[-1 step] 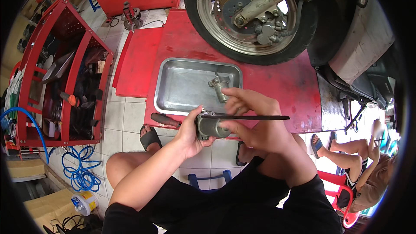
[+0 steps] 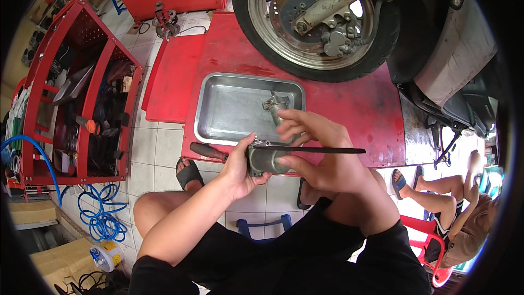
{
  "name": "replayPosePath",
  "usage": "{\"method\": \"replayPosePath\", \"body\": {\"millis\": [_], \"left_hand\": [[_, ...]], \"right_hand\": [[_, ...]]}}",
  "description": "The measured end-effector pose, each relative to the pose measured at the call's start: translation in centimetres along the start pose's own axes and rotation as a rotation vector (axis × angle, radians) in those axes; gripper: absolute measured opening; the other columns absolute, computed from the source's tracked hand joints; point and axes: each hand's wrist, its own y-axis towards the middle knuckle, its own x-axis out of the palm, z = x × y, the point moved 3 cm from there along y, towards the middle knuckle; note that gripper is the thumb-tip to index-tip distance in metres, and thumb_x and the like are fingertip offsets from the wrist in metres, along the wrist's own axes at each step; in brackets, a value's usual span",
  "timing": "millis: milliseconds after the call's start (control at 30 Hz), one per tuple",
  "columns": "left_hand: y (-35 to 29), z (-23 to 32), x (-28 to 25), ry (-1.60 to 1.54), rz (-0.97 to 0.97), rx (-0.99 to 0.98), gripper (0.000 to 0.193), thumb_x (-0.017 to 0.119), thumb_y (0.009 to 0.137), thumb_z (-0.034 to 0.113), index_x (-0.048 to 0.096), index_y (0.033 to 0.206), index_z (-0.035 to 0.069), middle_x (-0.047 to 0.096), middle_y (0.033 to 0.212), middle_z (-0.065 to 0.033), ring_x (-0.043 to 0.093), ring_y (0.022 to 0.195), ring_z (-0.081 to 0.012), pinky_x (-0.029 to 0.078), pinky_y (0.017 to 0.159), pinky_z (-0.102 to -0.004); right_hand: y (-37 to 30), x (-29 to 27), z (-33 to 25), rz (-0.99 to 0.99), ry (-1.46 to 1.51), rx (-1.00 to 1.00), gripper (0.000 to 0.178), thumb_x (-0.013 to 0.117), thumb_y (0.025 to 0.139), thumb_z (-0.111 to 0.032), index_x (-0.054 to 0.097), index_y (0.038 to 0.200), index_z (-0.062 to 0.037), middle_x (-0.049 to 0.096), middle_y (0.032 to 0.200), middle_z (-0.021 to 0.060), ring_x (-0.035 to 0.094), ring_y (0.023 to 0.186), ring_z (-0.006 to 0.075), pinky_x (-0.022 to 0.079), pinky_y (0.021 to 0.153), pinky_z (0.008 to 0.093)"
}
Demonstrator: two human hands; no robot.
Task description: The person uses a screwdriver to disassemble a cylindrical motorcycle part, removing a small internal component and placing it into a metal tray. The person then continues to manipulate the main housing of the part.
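My left hand (image 2: 239, 169) is closed around the flanged end of a grey cylindrical metal motor (image 2: 265, 161), thumb on top. A straight black sleeved cable (image 2: 327, 149) runs from its upper edge to the right. My right hand (image 2: 327, 155) is spread around the cable: the thumb lies against the motor's free end, while the fingers are lifted above and apart from it. Beyond my hands, a shallow metal tray (image 2: 204, 106) rests on a red bench. In it sits a smaller metal motor-like part (image 2: 274, 104) with a shaft, its lower end partly hidden by my right fingers.
A brown-handled tool (image 2: 208, 151) lies by the near edge of the red bench (image 2: 355, 109). A motorcycle wheel (image 2: 322, 22) stands at the far right. Left are a red tool cart (image 2: 82, 98) and a coiled blue hose (image 2: 101, 213). A person (image 2: 464, 218) sits at right.
The fingers of my right hand have shifted slightly to the left, and the cable's free end has dipped a little. My left hand and the motor stay put.
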Motion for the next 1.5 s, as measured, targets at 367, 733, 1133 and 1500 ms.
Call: {"method": "replayPosePath", "body": {"millis": [367, 733, 1133, 1500], "left_hand": [[0.0, -0.5, 0.2, -0.054, 0.058, -0.043, 0.048, 0.041, 0.101, 0.052, 0.056, 0.112, 0.008, 0.064, 0.091, -0.0086, 0.059, 0.067, -0.0188, 0.04, 0.045, -0.0257], [-0.2, -0.3, 0.2, -0.09, -0.002, -0.04, 0.049, 0.04, 0.101, 0.051, 0.056, 0.111, 0.006, 0.065, 0.087, -0.0102, 0.054, 0.059, -0.0197, 0.034, 0.043, -0.026], [-0.5, -0.2, 0.0, -0.061, 0.066, -0.011, 0.048, 0.041, 0.101, 0.052, 0.057, 0.106, 0.007, 0.063, 0.085, -0.0079, 0.054, 0.061, -0.0191, 0.036, 0.043, -0.0261], [-0.4, -0.1, -0.2, -0.063, 0.079, -0.006, 0.047, 0.044, 0.1, 0.053, 0.057, 0.106, 0.008, 0.063, 0.086, -0.0076, 0.056, 0.063, -0.0191, 0.042, 0.047, -0.0266]], "right_hand": [[-0.6, -0.4, 1.4, -0.019, -0.067, 0.032, 0.03, 0.077, 0.079, 0.004, 0.066, 0.107, 0.0063, 0.074, 0.09, 0.0128, 0.073, 0.085, 0.015, 0.057, 0.071, 0.0264], [-0.8, -1.4, 1.2, 0.154, 0.311, 0.028, 0.033, 0.067, 0.086, 0.011, 0.06, 0.118, 0.0041, 0.074, 0.09, 0.0104, 0.069, 0.069, 0.0132, 0.055, 0.058, 0.025], [0.0, -0.7, 0.3, 0.163, 0.136, -0.12, 0.024, 0.08, 0.071, 0.009, 0.069, 0.091, 0.0045, 0.071, 0.091, 0.0132, 0.071, 0.08, 0.0189, 0.058, 0.07, 0.0277], [0.0, -0.4, 0.9, -0.018, 0.23, -0.141, 0.052, 0.065, 0.081, 0.016, 0.054, 0.129, 0.0007, 0.071, 0.103, 0.0148, 0.072, 0.093, 0.0227, 0.056, 0.084, 0.0322]]}}
